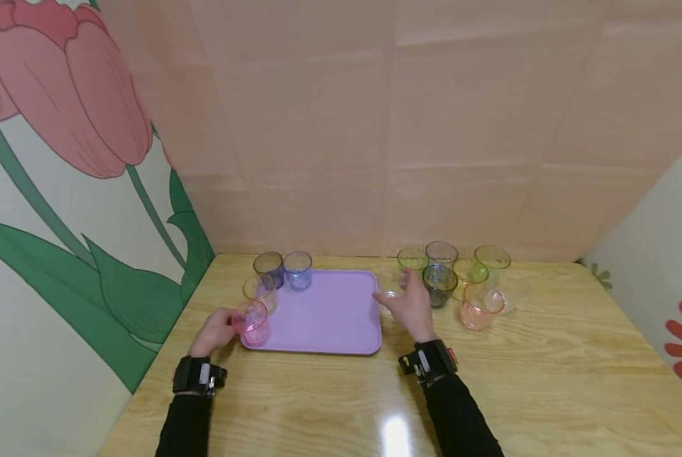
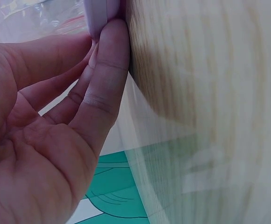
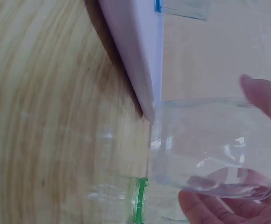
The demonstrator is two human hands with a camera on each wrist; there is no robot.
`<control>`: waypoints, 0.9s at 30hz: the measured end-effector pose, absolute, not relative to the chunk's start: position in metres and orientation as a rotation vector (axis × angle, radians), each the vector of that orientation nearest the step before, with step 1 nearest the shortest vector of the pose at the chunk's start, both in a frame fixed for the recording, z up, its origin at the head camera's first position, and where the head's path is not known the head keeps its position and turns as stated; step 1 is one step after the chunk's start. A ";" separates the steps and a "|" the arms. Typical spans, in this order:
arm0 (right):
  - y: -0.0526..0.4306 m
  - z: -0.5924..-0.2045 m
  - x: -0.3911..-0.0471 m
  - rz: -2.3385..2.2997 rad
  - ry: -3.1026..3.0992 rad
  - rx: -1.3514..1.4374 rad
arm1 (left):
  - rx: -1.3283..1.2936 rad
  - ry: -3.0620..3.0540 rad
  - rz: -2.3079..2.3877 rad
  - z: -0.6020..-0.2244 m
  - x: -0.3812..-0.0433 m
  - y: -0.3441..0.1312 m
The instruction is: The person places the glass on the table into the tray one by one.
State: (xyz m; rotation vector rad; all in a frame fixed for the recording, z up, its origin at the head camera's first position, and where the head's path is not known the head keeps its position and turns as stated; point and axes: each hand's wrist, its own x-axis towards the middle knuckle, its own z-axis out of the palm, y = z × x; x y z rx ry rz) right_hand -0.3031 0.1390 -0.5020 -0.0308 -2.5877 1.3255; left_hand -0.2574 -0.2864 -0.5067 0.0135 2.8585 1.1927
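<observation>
Beside the left end of the lilac tray (image 1: 323, 324), my left hand (image 1: 212, 331) pinches the tray's edge (image 2: 97, 18) between thumb and fingers. A pink glass (image 1: 251, 327) stands on the tray right by that hand. My right hand (image 1: 408, 304) is at a clear glass (image 3: 210, 144) near the tray's right edge. Its fingers (image 3: 205, 207) lie along one side of this glass, while the thumb (image 3: 261, 93) stands off the other side. Along the tray's left side stand a pale yellowish glass (image 1: 261, 292), a dark glass (image 1: 269, 268) and a blue glass (image 1: 298, 273).
Right of my right hand several glasses cluster on the wooden table (image 1: 518, 368): a green glass (image 1: 491, 260), a dark grey glass (image 1: 439, 285), an orange glass (image 1: 480, 308) and others. A covered wall (image 1: 386, 158) rises behind the table.
</observation>
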 end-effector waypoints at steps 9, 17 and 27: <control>0.130 -0.498 -0.301 1.473 -2.452 0.016 | 0.017 2.849 1.212 -0.506 -0.257 -0.286; 0.108 -0.500 -0.300 1.808 -2.353 0.127 | 0.049 2.861 1.221 -0.507 -0.257 -0.287; 0.082 -0.507 -0.300 1.990 -2.343 0.097 | 0.048 2.874 1.225 -0.507 -0.256 -0.285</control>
